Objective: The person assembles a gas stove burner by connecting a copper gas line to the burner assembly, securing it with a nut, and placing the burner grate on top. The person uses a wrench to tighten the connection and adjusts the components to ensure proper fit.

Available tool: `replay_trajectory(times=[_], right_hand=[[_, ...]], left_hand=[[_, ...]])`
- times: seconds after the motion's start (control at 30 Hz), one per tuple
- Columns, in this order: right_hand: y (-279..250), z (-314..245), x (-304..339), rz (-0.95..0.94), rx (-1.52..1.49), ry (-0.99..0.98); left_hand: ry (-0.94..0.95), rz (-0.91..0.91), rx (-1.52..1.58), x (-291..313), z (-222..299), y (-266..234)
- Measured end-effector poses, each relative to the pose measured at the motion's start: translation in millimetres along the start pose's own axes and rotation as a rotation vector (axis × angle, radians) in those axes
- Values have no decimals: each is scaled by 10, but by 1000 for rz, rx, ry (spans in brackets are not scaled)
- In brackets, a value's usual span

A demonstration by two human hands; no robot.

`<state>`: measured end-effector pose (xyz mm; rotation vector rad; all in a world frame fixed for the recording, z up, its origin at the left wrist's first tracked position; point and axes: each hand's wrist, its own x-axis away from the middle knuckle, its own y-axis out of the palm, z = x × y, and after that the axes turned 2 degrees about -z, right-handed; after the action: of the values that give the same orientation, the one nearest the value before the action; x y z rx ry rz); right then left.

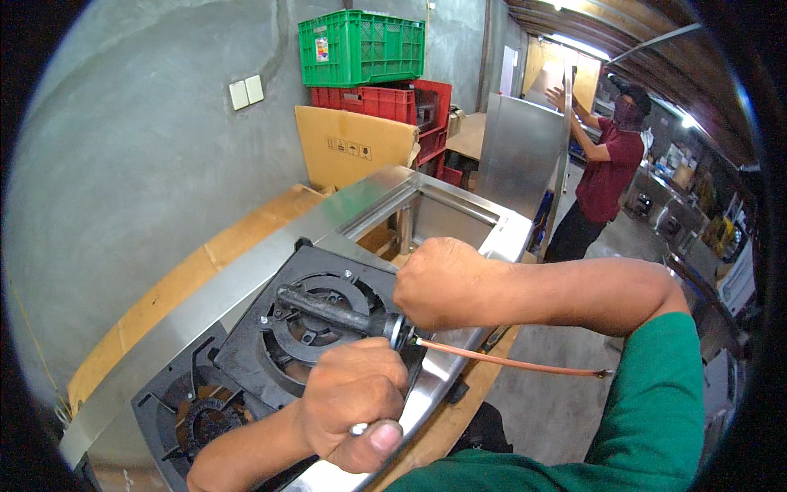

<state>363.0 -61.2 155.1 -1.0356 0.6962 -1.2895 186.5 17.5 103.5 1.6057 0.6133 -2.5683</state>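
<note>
A black cast-iron burner tube [328,309] lies across a square black stove grate [266,316]. At its near end is a valve fitting [401,331], from which a thin copper pipe [508,362] runs right over the counter edge. My left hand [352,402] is closed just below the fitting, around a metal tool whose bright round end shows beside the thumb; its kind is hidden. My right hand [447,283] makes a fist right above the fitting, its fingers turned away from view, so anything in them is hidden.
The stainless counter [270,283] has a rectangular opening farther back. Another grate [201,410] lies at lower left. Behind stand a cardboard box [352,143], red crates [369,100] and a green crate [365,47]. At right, a person [611,164] handles an upright metal sheet [520,148].
</note>
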Motion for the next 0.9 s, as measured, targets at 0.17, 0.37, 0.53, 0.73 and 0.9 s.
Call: replay_trajectory(times=[0.17, 0.37, 0.53, 0.73, 0.9], right_hand=[[48, 36, -29, -99, -82, 54], [606, 212, -149, -152, -325, -18], [744, 259, -191, 26, -376, -93], [201, 263, -37, -139, -67, 50], [-76, -60, 50, -45, 86, 33]], left_hand=[[6, -65, 23, -35, 16, -22], [-10, -47, 46, -30, -20, 5], [-10, -70, 14, -21, -9, -61], [17, -60, -12, -5, -43, -76], [0, -55, -12, -17, -25, -56]])
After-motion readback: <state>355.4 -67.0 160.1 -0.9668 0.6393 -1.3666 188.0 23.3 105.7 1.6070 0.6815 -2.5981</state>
